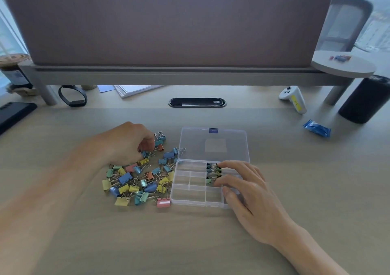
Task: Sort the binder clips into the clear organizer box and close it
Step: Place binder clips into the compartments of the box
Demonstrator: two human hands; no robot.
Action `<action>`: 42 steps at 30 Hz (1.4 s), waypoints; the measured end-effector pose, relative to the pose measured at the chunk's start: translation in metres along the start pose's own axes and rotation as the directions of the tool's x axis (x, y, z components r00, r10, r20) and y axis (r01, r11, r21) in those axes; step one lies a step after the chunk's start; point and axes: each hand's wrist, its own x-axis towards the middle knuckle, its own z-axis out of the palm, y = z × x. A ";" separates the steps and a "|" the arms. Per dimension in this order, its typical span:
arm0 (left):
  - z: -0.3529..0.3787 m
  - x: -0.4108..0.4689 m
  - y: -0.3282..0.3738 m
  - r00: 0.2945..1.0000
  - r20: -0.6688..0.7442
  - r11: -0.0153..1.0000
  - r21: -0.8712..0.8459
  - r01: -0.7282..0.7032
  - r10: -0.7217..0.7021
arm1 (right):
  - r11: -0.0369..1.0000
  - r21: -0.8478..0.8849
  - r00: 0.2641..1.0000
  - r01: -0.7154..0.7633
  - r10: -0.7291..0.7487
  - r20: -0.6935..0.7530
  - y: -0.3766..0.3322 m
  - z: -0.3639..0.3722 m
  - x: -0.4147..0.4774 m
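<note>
Pastel-painted steel, the binder clips (137,182) lie in a loose heap on the desk (190,243), just left of the clear organizer box (190,192). The box's lid (213,146) is folded flat behind it. A few sorted clips (213,173) sit in two compartments on its right side; the others look bare.

The left hand (128,141) curls its fingers down onto the far edge of the heap. Blur hides whether it pinches a clip. The right hand (249,192) is spread, with its fingertips resting on the box's right side, touching the sorted clips.

Each clip is probably light and stiff, with smooth sides that may slip. Their wire handles tangle, so one lift may drag neighbours. The painted body, pinched across its two flat faces, is likely the surest hold.

The box looks thin, light and easy to skid, so steadying it seems wise. Its lid probably wants an even press along the front edge.
</note>
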 end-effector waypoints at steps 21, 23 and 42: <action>0.004 -0.008 0.010 0.996 0.025 0.994 0.068 -0.088 0.086 | 1.000 0.004 1.000 -0.012 0.012 0.006 -0.003 -0.001 0.000; 0.004 -0.009 0.010 0.994 0.017 0.992 0.070 -0.107 0.106 | 1.000 0.015 1.000 -0.015 0.015 0.000 -0.003 -0.001 0.000; 0.003 -0.019 0.081 0.961 -0.032 0.866 -0.426 -0.262 0.275 | 1.000 0.014 1.000 -0.009 0.009 -0.010 -0.003 -0.001 0.000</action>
